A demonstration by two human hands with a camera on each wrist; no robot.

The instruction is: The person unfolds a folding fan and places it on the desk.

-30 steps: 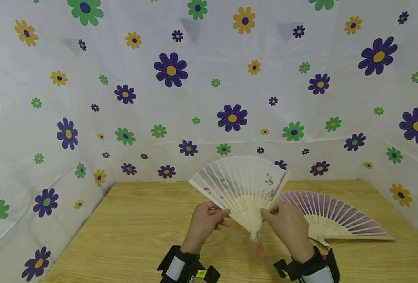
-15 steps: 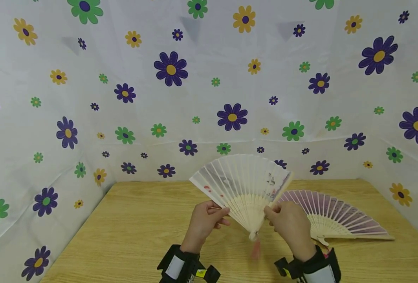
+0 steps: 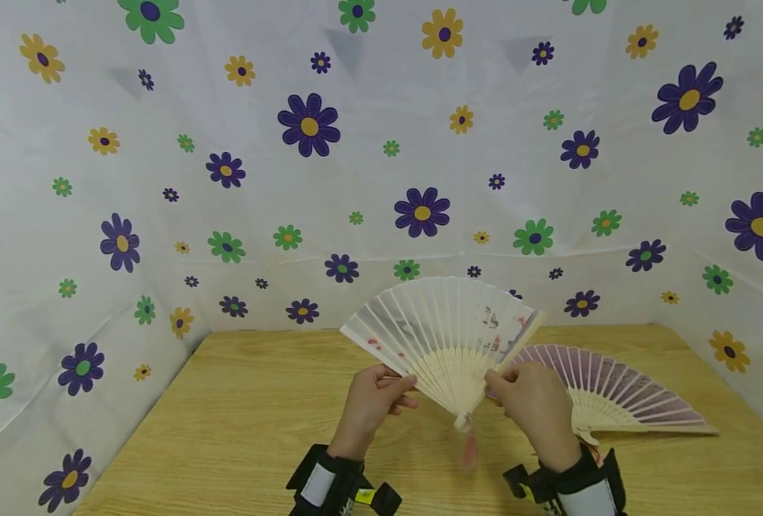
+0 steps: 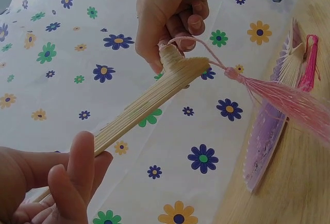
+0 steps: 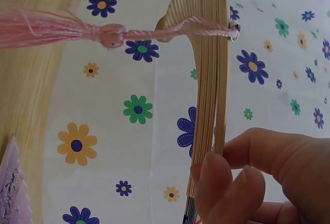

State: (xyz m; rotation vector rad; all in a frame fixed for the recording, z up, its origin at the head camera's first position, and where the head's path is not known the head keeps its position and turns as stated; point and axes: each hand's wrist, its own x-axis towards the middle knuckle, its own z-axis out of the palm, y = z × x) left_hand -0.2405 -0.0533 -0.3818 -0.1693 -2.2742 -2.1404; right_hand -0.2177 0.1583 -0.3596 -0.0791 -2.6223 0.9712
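A white folding fan (image 3: pixel 449 337), painted with red and dark motifs on pale ribs, is spread and held up above the table. My left hand (image 3: pixel 373 405) pinches its left outer rib between thumb and fingers. On the opposite side, my right hand (image 3: pixel 536 405) pinches the right outer rib. A pink tassel (image 3: pixel 470 451) dangles from the pivot; in the left wrist view the tassel (image 4: pixel 289 98) hangs on a looped cord. The right wrist view shows the ribs (image 5: pixel 209 90) edge-on, with my right fingers (image 5: pixel 216 183) curled at them.
A purple folding fan (image 3: pixel 627 398) lies spread on the wooden table (image 3: pixel 259 416) at the right, partly behind my right hand. In the left wrist view its dark pink tassel (image 4: pixel 310 64) shows. A flower-patterned white cloth (image 3: pixel 368 172) rises behind and along both sides.
My right hand has moved slightly to the right with its outer rib, so the white fan is spread a little wider. My left hand keeps its hold, nearly still.
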